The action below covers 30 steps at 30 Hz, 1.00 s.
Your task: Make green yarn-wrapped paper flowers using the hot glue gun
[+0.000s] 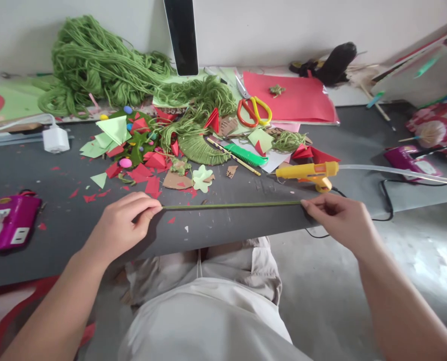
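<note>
A thin green stick [231,205] lies level over the near edge of the dark grey table [215,230]. My left hand [123,220] pinches its left end with fingers closed. My right hand [338,218] pinches the right end, fingers also closed. Just beyond the right hand lies a yellow glue gun [308,172] with a clear glue stick [400,173] poking out to the right.
Green yarn [103,65], red and green paper scraps [133,145], scissors with red and yellow handles [253,110], a red sheet [291,98] and a green comb [246,154] crowd the table's far half. Magenta devices sit at the left [7,220] and right [411,159]. A white plug [55,139] lies far left.
</note>
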Tool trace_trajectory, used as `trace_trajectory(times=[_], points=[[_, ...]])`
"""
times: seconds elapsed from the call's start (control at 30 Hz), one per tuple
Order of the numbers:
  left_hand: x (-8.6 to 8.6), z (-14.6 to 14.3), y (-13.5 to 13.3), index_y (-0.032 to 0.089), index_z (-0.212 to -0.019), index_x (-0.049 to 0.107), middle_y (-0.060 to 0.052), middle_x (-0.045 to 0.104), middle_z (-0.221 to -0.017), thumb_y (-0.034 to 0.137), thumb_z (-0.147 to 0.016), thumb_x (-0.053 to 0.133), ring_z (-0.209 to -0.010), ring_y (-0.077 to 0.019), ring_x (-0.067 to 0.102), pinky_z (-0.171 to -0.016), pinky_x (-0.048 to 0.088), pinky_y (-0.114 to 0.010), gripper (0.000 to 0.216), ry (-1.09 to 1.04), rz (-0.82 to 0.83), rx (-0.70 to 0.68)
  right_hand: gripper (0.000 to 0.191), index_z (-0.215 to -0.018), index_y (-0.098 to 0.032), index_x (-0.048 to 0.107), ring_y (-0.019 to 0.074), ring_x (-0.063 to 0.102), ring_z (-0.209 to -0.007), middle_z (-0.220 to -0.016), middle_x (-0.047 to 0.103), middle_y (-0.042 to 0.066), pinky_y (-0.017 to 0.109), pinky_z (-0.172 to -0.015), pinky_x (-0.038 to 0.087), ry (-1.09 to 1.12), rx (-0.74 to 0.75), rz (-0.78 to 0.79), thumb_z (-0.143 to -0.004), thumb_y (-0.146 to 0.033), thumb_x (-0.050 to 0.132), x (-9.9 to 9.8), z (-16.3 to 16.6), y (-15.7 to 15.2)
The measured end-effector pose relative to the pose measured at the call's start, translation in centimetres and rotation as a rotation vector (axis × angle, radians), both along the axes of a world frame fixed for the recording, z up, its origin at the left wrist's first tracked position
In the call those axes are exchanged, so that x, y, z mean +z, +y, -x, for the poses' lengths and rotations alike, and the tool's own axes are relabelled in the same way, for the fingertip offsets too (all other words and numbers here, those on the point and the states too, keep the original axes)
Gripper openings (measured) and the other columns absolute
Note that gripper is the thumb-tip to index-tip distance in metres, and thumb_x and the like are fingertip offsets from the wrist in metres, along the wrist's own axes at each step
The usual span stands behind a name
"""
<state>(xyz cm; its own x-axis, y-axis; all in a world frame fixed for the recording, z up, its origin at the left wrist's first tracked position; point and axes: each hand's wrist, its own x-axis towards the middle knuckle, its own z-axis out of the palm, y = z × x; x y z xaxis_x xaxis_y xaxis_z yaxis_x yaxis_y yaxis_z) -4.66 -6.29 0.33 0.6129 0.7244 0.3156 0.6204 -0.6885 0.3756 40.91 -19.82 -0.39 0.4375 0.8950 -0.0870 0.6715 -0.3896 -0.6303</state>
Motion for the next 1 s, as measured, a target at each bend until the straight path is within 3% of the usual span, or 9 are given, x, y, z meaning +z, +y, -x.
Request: trace_trajectory(times=[0.13, 0.33, 0.43, 0.53, 0.67, 0.77, 0.87, 0.93, 1.0], points=[[-0.1, -1.1, -0.3, 0.019, -0.098, 0.073, -0.004, 0.075, -0.098, 0.016, -0.099, 0.062, -0.086, -0.0144, 0.069, -0.087, 0.053, -0.026, 0.012, -0.012, 0.025, -0.034, 0.032, -0.078, -0.022, 0.076, 0.0127, 0.042, -0.056, -0.059, 0.055, -0.002, 0.027, -0.051, 0.036, -0.004, -0.099, -0.057, -0.081, -0.053, 0.079, -0.2, 0.5, -0.1], [-0.9, -1.3, -0.1, 0.018, -0.107, 0.08, -0.007, 0.072, -0.105, 0.017, -0.099, 0.064, -0.09, -0.0154, 0.069, -0.085, 0.053, -0.027, 0.018, -0.02, 0.026, -0.018, 0.03, -0.083, -0.022, 0.075, 0.0136, 0.05, -0.058, -0.069, 0.064, 0.0, 0.028, -0.055, 0.041, -0.005, -0.082, -0.084, -0.081, -0.051, 0.079, -0.1, 0.6, 0.0], [-1.0, -1.1, -0.3, 0.016, -0.108, 0.08, -0.007, 0.071, -0.104, 0.016, -0.098, 0.065, -0.088, -0.0149, 0.069, -0.085, 0.053, -0.027, 0.018, -0.024, 0.016, -0.016, 0.031, -0.087, -0.022, 0.073, 0.0131, 0.049, -0.059, -0.071, 0.063, 0.0, 0.03, -0.058, 0.043, 0.002, -0.172, -0.123, -0.078, -0.049, 0.082, 0.2, 0.4, 0.0], [-0.6, -1.3, -0.7, 0.015, -0.106, 0.079, -0.007, 0.072, -0.104, 0.014, -0.098, 0.065, -0.089, -0.0149, 0.069, -0.087, 0.053, -0.027, 0.016, -0.044, 0.011, -0.005, 0.033, -0.092, -0.022, 0.07, 0.013, 0.047, -0.061, -0.073, 0.06, -0.001, 0.031, -0.06, 0.043, -0.015, -0.27, -0.197, -0.074, -0.044, 0.086, 0.7, 0.0, 0.0], [0.9, -3.1, -1.4, 0.016, -0.107, 0.077, -0.006, 0.072, -0.103, 0.014, -0.098, 0.065, -0.09, -0.0145, 0.07, -0.087, 0.054, -0.027, 0.015, -0.081, 0.031, -0.035, 0.036, -0.099, -0.022, 0.07, 0.016, 0.056, -0.071, -0.091, 0.071, 0.004, 0.033, -0.064, 0.046, -0.059, -0.293, -0.29, -0.073, -0.042, 0.086, 1.0, -0.8, 0.3], [1.8, -6.1, -1.7, 0.017, -0.108, 0.076, -0.006, 0.073, -0.103, 0.019, -0.1, 0.062, -0.09, -0.0154, 0.071, -0.085, 0.056, -0.029, 0.016, -0.084, 0.043, -0.12, 0.04, -0.105, -0.022, 0.072, 0.0194, 0.064, -0.084, -0.112, 0.075, 0.008, 0.035, -0.07, 0.05, -0.101, -0.236, -0.323, -0.074, -0.044, 0.085, 0.8, -1.5, 0.8], [1.7, -10.0, -2.0, 0.017, -0.105, 0.075, -0.007, 0.073, -0.099, 0.023, -0.102, 0.06, -0.09, -0.0182, 0.07, -0.081, 0.056, -0.032, 0.016, 0.023, -0.008, -0.213, 0.046, -0.118, -0.023, 0.072, 0.0237, 0.068, -0.104, -0.124, 0.072, 0.009, 0.037, -0.086, 0.055, -0.116, -0.065, -0.327, -0.078, -0.043, 0.083, 0.6, -2.0, 1.7], [1.3, -12.3, -2.1, 0.016, -0.099, 0.075, -0.008, 0.071, -0.095, 0.024, -0.1, 0.063, -0.086, -0.0201, 0.069, -0.077, 0.054, -0.034, 0.015, 0.114, -0.049, -0.246, 0.046, -0.119, -0.022, 0.072, 0.0256, 0.067, -0.111, -0.123, 0.072, 0.009, 0.038, -0.094, 0.054, -0.113, 0.041, -0.286, -0.08, -0.045, 0.082, 0.7, -2.1, 2.6], [0.7, -13.9, -2.2, 0.015, -0.091, 0.074, -0.008, 0.069, -0.092, 0.021, -0.1, 0.061, -0.082, -0.0205, 0.066, -0.071, 0.051, -0.035, 0.017, 0.187, -0.065, -0.252, 0.041, -0.112, -0.02, 0.074, 0.025, 0.067, -0.103, -0.113, 0.074, 0.008, 0.037, -0.091, 0.052, -0.126, 0.081, -0.205, -0.083, -0.047, 0.08, 0.9, -2.0, 3.4]])
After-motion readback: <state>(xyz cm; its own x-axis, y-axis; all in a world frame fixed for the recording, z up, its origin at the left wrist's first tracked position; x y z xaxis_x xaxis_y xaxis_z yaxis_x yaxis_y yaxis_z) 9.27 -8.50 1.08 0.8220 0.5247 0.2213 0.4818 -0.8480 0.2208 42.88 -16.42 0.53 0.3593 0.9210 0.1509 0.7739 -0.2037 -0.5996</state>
